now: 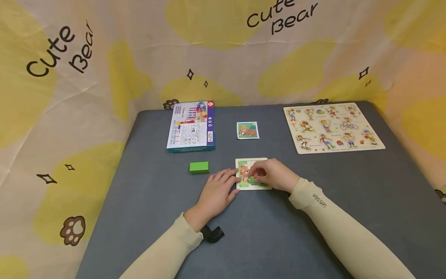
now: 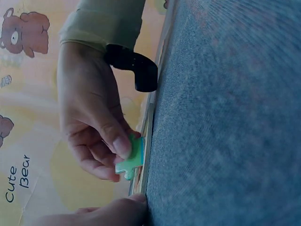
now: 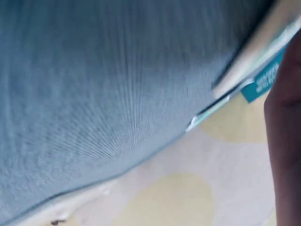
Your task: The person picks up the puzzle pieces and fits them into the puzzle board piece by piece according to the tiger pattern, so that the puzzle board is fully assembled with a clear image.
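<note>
My right hand (image 1: 275,174) pinches a small green puzzle piece (image 2: 133,159) between thumb and fingers, tilted up over the puzzle board (image 1: 255,187). That board has a white border and an orange bear picture at its left side, partly covered by the hand. With fairly straight fingers, my left hand (image 1: 216,192) touches the board's left edge. Its fingers (image 2: 123,213) show low in the left wrist view. In the right wrist view, part of my right hand (image 3: 287,127) fills the right edge, and its fingertips are out of sight.
Beyond the board lies a small bear picture card (image 1: 247,130). A green block (image 1: 199,167) sits left of the board. Farther back are a boxed bead set (image 1: 191,127) at left and a larger picture board (image 1: 332,128) at right. Printed cloth (image 1: 223,58) walls the grey table (image 1: 156,193).
</note>
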`<state>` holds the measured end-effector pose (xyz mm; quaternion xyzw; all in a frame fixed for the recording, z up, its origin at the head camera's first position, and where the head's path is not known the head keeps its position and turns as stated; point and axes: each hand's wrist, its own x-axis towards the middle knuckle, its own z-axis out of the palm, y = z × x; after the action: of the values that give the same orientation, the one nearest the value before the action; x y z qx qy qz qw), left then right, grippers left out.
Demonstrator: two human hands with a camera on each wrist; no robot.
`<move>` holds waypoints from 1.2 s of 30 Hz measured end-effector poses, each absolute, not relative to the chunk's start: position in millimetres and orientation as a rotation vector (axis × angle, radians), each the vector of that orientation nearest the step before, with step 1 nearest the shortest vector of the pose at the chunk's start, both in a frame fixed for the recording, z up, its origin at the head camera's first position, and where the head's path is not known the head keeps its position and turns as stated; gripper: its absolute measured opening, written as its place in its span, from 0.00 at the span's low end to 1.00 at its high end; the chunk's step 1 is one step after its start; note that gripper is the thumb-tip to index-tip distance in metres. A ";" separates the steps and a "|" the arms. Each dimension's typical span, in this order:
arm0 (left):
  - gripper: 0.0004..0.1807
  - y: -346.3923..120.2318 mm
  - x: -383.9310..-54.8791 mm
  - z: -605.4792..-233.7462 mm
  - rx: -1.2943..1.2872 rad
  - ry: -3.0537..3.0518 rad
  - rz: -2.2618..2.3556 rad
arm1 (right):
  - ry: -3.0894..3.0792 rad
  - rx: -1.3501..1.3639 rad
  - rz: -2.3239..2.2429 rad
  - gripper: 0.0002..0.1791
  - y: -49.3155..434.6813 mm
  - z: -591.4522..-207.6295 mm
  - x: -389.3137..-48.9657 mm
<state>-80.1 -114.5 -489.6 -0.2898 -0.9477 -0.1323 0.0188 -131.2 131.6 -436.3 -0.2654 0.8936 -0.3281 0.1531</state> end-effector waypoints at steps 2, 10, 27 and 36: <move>0.22 -114.9 -79.7 -489.4 -0.904 -2.941 -0.422 | 2.583 -0.770 -0.906 0.08 128.4 -440.6 -130.2; 0.21 -114.4 -82.2 -489.4 -0.895 -2.946 -0.429 | 2.671 -0.818 -0.883 0.09 123.4 -444.0 -127.8; 0.21 -114.5 -82.3 -488.6 -0.891 -2.979 -0.440 | 2.597 -0.567 -1.154 0.15 135.0 -431.2 -154.6; 0.21 -114.5 -81.2 -490.0 -0.900 -2.957 -0.439 | 2.617 -0.368 -1.215 0.07 123.5 -432.8 -164.6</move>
<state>-81.2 -114.5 -490.0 -0.2882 -0.9471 -0.1405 0.0098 -164.6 123.5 -432.8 -0.1255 0.8937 -0.4149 0.1162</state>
